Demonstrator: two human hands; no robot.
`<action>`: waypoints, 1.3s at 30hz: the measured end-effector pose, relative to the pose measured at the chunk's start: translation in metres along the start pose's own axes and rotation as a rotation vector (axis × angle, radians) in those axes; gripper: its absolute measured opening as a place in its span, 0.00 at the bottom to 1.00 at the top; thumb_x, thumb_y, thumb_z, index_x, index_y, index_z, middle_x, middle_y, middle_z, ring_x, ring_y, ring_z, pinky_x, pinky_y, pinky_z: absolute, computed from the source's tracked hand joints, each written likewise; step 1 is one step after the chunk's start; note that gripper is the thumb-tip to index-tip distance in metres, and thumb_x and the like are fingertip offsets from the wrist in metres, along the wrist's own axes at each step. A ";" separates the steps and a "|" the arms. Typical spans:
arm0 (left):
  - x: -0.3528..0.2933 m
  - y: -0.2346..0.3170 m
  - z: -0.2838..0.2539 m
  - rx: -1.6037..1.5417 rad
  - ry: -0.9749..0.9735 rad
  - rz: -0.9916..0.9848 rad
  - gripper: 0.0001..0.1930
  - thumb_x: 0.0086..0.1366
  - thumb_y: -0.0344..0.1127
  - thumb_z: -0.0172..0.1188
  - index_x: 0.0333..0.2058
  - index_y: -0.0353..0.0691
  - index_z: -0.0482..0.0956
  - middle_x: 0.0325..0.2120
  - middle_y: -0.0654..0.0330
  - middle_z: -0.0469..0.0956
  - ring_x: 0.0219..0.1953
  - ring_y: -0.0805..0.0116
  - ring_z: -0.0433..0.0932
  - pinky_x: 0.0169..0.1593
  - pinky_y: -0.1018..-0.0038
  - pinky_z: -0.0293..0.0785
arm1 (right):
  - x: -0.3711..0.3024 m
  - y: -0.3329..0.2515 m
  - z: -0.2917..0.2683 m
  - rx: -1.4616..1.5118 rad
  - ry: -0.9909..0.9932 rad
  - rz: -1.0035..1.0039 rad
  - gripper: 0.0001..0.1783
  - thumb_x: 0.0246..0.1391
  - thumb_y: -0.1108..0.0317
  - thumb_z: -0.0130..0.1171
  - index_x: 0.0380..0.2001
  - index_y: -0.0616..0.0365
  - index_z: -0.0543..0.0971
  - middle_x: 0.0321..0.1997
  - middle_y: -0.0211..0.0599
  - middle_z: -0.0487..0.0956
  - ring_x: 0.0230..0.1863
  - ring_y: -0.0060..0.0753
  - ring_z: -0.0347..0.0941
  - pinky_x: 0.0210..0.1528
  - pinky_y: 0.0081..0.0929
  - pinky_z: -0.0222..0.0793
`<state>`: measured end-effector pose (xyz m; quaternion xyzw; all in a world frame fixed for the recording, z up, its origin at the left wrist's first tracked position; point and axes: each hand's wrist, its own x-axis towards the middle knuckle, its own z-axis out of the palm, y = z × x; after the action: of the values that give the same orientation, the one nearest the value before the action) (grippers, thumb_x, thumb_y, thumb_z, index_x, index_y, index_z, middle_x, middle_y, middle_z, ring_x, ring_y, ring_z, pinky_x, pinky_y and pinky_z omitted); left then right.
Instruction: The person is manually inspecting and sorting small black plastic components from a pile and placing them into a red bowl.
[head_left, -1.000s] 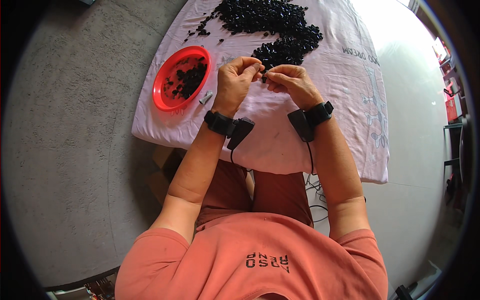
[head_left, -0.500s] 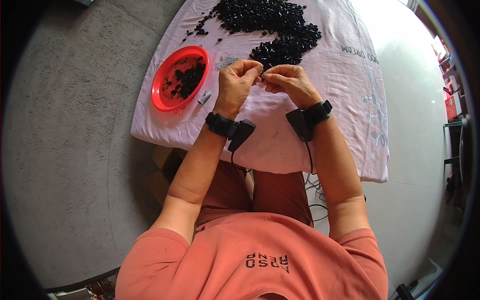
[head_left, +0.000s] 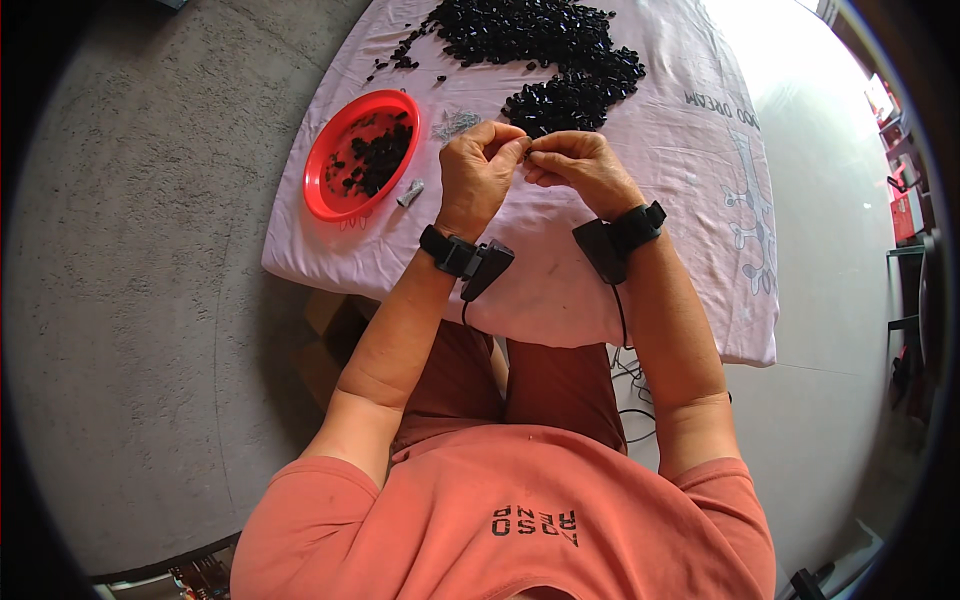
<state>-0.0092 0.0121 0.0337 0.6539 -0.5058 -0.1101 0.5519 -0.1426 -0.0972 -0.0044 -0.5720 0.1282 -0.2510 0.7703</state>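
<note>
My left hand (head_left: 476, 178) and my right hand (head_left: 585, 168) meet above the pink cloth, fingertips almost touching, each closed in a pinch. Between them shows a tiny dark bit, mostly hidden by the fingers; its kind is too small to make out. Just beyond my fingertips lies a heap of small shiny black pieces (head_left: 570, 100), joined to a larger spread farther back. To the left of my left hand stands a red plastic bowl (head_left: 313, 175) holding some black pieces (head_left: 378, 162). A small clump of thin silvery bits (head_left: 455, 125) lies between bowl and hand.
The pink printed cloth (head_left: 680, 200) covers the table. A small grey object (head_left: 410, 193) lies beside the bowl. Black devices are strapped to both wrists, with cables (head_left: 625, 320) hanging past the table's near edge. Loose black pieces (head_left: 400, 60) lie scattered at the far left.
My left hand has turned slightly at the wrist and its fingers have shifted. The right hand stays nearly still, and the bowl and heap look the same.
</note>
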 end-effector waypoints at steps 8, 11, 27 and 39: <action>-0.001 -0.003 -0.001 -0.013 -0.011 -0.039 0.02 0.61 0.24 0.63 0.32 0.34 0.83 0.25 0.62 0.82 0.27 0.78 0.80 0.33 0.79 0.75 | 0.000 -0.002 0.000 -0.013 -0.019 -0.004 0.11 0.60 0.72 0.60 0.44 0.65 0.79 0.38 0.36 0.82 0.38 0.25 0.81 0.44 0.21 0.79; -0.001 0.000 -0.001 -0.013 -0.022 -0.055 0.03 0.62 0.25 0.63 0.33 0.33 0.83 0.26 0.62 0.83 0.28 0.78 0.80 0.34 0.80 0.76 | 0.000 -0.002 0.000 -0.004 -0.021 -0.003 0.10 0.59 0.73 0.60 0.44 0.64 0.78 0.37 0.35 0.82 0.38 0.24 0.81 0.43 0.21 0.79; 0.004 -0.005 -0.004 0.003 -0.132 -0.061 0.04 0.63 0.26 0.63 0.35 0.32 0.83 0.27 0.60 0.83 0.29 0.77 0.81 0.35 0.80 0.77 | 0.000 -0.004 0.002 -0.025 -0.017 -0.060 0.10 0.57 0.78 0.60 0.41 0.66 0.73 0.37 0.43 0.83 0.37 0.30 0.82 0.39 0.23 0.80; 0.010 -0.002 -0.008 0.135 -0.188 0.174 0.06 0.57 0.24 0.63 0.35 0.34 0.82 0.30 0.58 0.81 0.31 0.70 0.80 0.36 0.77 0.76 | -0.002 -0.006 0.001 0.015 0.039 -0.043 0.11 0.56 0.77 0.61 0.43 0.62 0.74 0.37 0.40 0.83 0.38 0.27 0.81 0.38 0.21 0.79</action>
<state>0.0017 0.0087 0.0390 0.6302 -0.6162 -0.0883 0.4641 -0.1451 -0.0963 0.0010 -0.5637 0.1289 -0.2795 0.7664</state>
